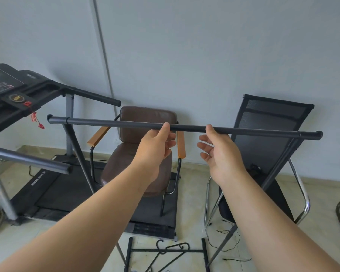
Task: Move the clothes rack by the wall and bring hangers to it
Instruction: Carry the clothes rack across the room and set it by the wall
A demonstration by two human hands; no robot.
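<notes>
The clothes rack's dark grey top bar runs across the middle of the view, on slanted legs, in front of the white wall. My left hand is just under the bar with its thumb tip touching it and the fingers loose. My right hand is beside it, thumb against the bar, fingers spread and not wrapped around it. Black hangers lie on the floor between the rack's feet, near the bottom of the view.
A treadmill stands at the left with a handrail jutting toward me. A brown armchair sits behind the bar, and a black mesh chair leans at the right. Thin cables trail on the tiled floor.
</notes>
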